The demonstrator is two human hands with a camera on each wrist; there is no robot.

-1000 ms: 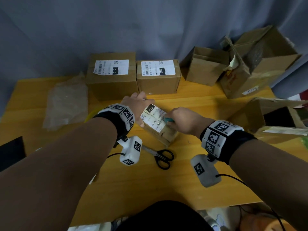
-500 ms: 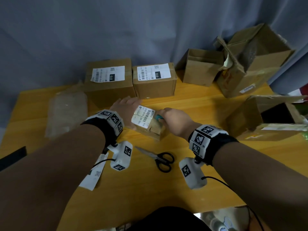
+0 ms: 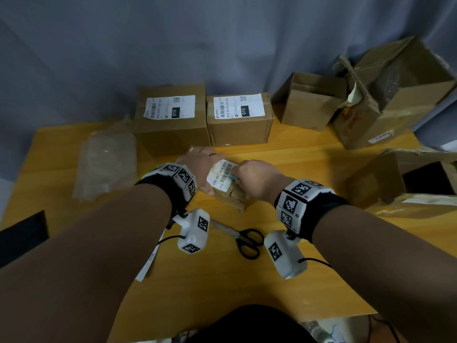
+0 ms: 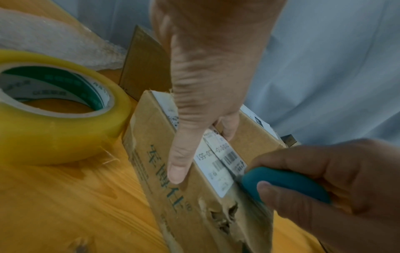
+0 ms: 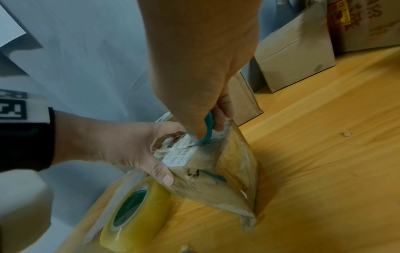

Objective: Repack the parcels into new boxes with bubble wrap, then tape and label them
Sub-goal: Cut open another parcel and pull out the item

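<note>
1. Small worn parcel (image 3: 228,188): brown carton with a white barcode label, on the tabletop (image 3: 309,169) about midway between its left and right edges, nearer the far edge than the near one. Its end face is torn and dented. A second ago it sat tilted up on an edge; now it lies flatter and closer to the two labelled boxes.
2. Left hand (image 3: 200,167): fingers wrapped over the parcel's far side, thumb pressed along its printed side face, holding it as before.
3. Right hand (image 3: 254,179): fingers curled round a teal cutter (image 4: 285,184), whose tip meets the label's seam; earlier it was at the parcel's right end, now it is over the top.
4. Roll of yellow tape (image 4: 54,109): flat on the tabletop, touching the parcel's left side.
5. Scissors (image 3: 244,240): black-handled, toward the near edge, unmoved.
6. Bubble wrap (image 3: 106,164): toward the left edge.
7. Two labelled boxes (image 3: 173,120) (image 3: 239,120): side by side at the far edge.
8. Opened cartons (image 3: 385,95): far right corner and right edge.
</note>
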